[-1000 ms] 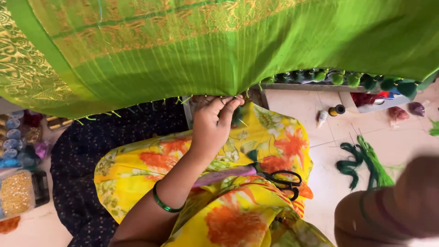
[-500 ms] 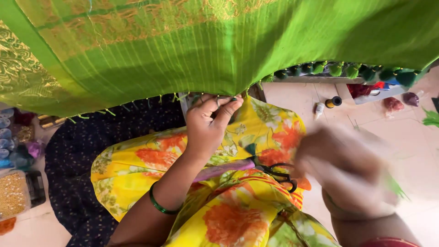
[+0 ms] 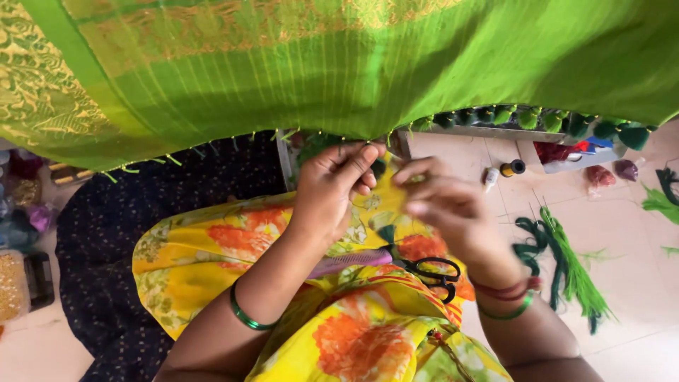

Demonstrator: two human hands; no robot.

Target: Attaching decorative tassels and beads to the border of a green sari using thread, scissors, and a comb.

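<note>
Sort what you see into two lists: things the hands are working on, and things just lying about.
In use: green cloth with its fringe; left hand; right hand.

Lying about: scissors, green threads, small bottles, dark mat.

A green cloth (image 3: 339, 64) is hanging across the whole top of the view, draping down toward the lap. It is bright green with woven gold bands and gold patterning at its left end. Its lower edge is running in a shallow curve, carrying short thread ends on the left and a row of green tassels (image 3: 537, 119) on the right. The left hand (image 3: 332, 187) is pinching that edge near its middle, fingers curled up against it. The right hand (image 3: 445, 205) is meeting it just beside, fingertips pressing close to the same spot on the hem.
</note>
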